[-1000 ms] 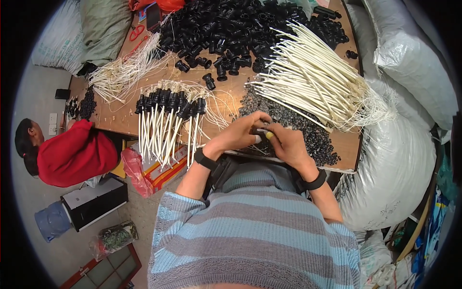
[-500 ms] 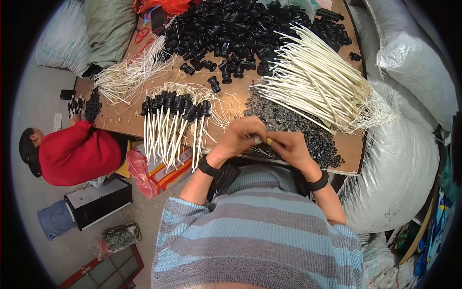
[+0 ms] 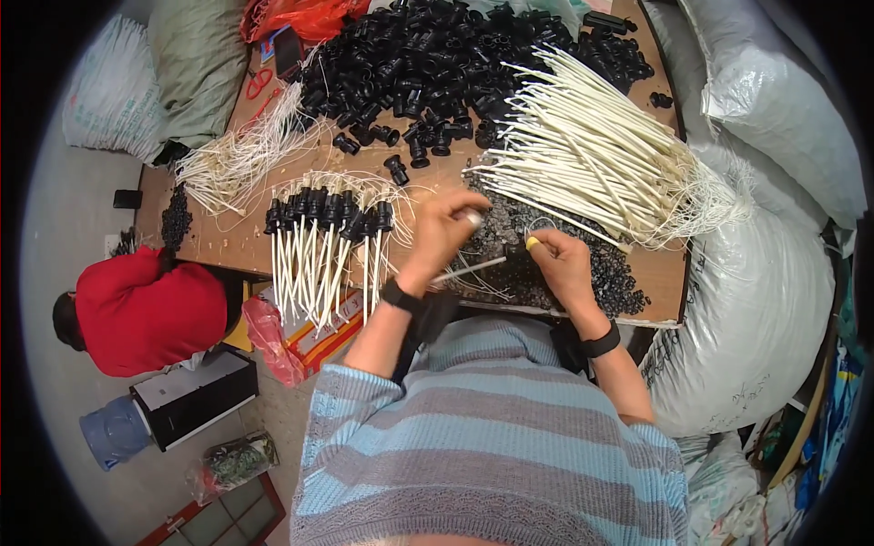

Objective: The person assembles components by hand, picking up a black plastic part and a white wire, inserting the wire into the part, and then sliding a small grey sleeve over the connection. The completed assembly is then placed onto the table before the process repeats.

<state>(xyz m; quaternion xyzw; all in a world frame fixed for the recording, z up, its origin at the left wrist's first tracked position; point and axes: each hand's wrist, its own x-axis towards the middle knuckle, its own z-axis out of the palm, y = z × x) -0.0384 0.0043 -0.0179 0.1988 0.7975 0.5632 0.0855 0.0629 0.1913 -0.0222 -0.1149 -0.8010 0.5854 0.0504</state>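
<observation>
Head view: left hand (image 3: 448, 227) pinches a thin white tube (image 3: 469, 269); right hand (image 3: 560, 266) grips small black pieces (image 3: 610, 273).

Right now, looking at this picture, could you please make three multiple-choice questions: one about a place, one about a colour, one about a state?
1. Where does the pile of black caps lie?
A. at the far side of the table
B. on the floor
C. in the person's lap

2. What colour is the top of the person at the left?
A. green
B. red
C. white

3. What is the left hand doing?
A. resting flat and empty
B. pinching a thin white tube
C. hanging off the table

Answers: 1 A, the caps are heaped beyond the hands. 2 B, the top is plainly red. 3 B, its fingers close on the tube, while the right hand works beside it.
</observation>
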